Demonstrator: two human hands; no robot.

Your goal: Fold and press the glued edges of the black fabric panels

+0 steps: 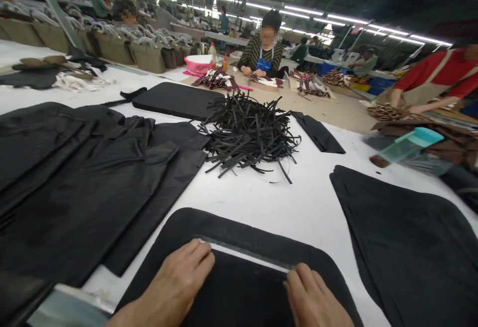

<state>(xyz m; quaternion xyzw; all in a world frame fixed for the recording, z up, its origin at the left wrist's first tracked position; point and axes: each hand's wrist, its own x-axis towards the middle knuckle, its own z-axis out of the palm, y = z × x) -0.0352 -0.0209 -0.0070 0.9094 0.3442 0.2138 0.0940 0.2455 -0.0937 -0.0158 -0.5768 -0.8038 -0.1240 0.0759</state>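
A black panel with rounded corners [242, 292] lies on the white table in front of me. Across its upper part runs a narrow white band [246, 256], with a dull grey line along its far side; whether it is a strip or a slot I cannot tell. My left hand [179, 277] is closed at the band's left end, fingers curled on the panel. At the right end my right hand [313, 294] is closed likewise, fingertips bent down at the edge. What lies under the fingertips is hidden.
Black sheets [85, 182] cover the left side, and more black panels [411, 247] are stacked at right. Ahead sit a heap of black strips [254, 130] and a black slab [175, 99]. A teal-lidded bottle [411, 145] stands right. Co-workers handle pieces beyond.
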